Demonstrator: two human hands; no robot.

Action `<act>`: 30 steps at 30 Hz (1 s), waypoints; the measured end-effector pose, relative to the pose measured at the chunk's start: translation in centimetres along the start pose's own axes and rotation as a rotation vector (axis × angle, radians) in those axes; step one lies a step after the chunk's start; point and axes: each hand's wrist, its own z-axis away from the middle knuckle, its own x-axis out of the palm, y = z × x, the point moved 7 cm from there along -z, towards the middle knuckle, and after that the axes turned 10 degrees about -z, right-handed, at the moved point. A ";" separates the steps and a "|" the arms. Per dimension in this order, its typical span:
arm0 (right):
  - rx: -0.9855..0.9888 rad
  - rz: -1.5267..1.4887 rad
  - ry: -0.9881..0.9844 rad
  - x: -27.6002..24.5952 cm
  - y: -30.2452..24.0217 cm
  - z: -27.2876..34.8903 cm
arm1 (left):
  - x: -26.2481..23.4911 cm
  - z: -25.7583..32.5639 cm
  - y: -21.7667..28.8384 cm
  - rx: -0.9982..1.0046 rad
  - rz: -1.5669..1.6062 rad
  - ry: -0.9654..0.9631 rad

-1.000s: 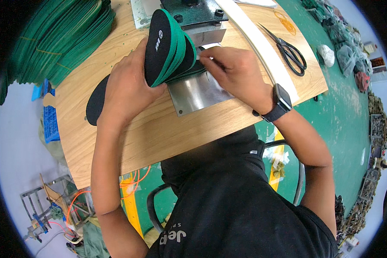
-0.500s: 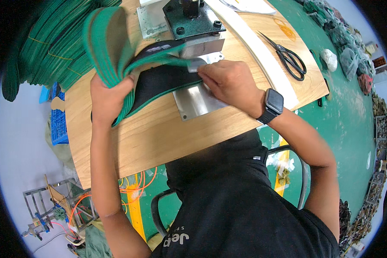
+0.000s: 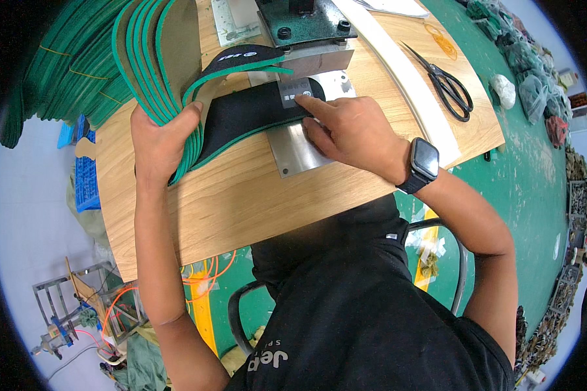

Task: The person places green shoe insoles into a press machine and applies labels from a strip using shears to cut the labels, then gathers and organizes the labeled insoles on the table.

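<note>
My left hand (image 3: 162,144) is closed around a fanned bundle of green-edged insoles (image 3: 151,62), gripping them near their middle with the thumb on top. The lowest insole (image 3: 241,120) lies black face up, its end resting on a shiny metal plate (image 3: 295,151). On that end is a small grey rectangular label (image 3: 292,91). My right hand (image 3: 362,133) presses a stretched index finger on the label, thumb apart and other fingers curled. Another black-topped insole (image 3: 244,58) arches just above, its end near the metal block of a black press (image 3: 303,27).
A large stack of green insoles (image 3: 65,72) rises at the far left. Black scissors (image 3: 447,88), a curved white strip (image 3: 404,91) and yellow rubber bands (image 3: 442,42) lie on the wooden table (image 3: 254,208). Blue crates (image 3: 85,176) stand beyond its left edge.
My right hand has gone from pinching at the label on the insole's end to pressing it with the index finger. The insoles in my left hand have swung left and fanned apart.
</note>
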 end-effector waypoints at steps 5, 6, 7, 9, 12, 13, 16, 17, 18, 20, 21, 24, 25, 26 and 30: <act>0.023 -0.038 0.005 -0.6 -0.3 0.2 | 0.1 -0.2 0.2 0.022 0.020 0.005; 0.036 -0.077 0.011 -0.9 -0.6 0.5 | 0.1 -0.2 0.1 0.017 0.017 0.002; 0.049 -0.117 0.017 -1.0 -0.7 0.9 | 0.1 -0.1 0.1 0.015 0.018 0.010; 0.024 -0.135 0.026 -1.2 -0.9 1.7 | 0.1 0.0 0.2 0.012 0.025 0.024; 0.019 -0.161 0.020 -1.4 -0.9 2.6 | -0.1 -0.1 0.2 -0.009 -0.050 0.020; 0.021 -0.173 0.015 -1.4 -0.9 2.7 | -0.1 -0.1 0.2 0.002 -0.031 0.021; 0.001 -0.209 0.016 -1.2 -0.8 3.0 | 0.0 -0.2 0.2 0.006 0.012 0.022; -0.009 -0.222 0.009 -1.2 -1.0 3.1 | 0.1 -0.1 0.1 -0.013 0.017 0.020; -0.020 -0.233 0.002 -1.4 -1.2 3.1 | 0.0 -0.1 0.0 -0.030 0.024 0.020; -0.043 -0.286 0.003 -1.7 -1.7 3.4 | 0.1 0.1 -0.1 -0.031 0.038 0.025; -0.061 -0.325 0.010 -1.9 -2.1 3.6 | 0.1 0.1 -0.1 -0.029 0.045 0.036; -0.038 -0.385 -0.023 -1.9 -2.8 4.6 | 0.6 0.2 0.2 -0.035 0.017 -0.005; -0.014 -0.391 -0.058 -1.7 -2.9 5.0 | 0.8 0.4 0.5 -0.062 0.016 -0.045; 0.010 -0.396 -0.092 -1.4 -3.0 5.3 | 0.9 0.4 0.6 -0.052 0.027 -0.035; -0.011 -0.424 0.012 -1.3 -3.2 6.3 | 1.3 0.7 1.2 -0.029 -0.029 -0.012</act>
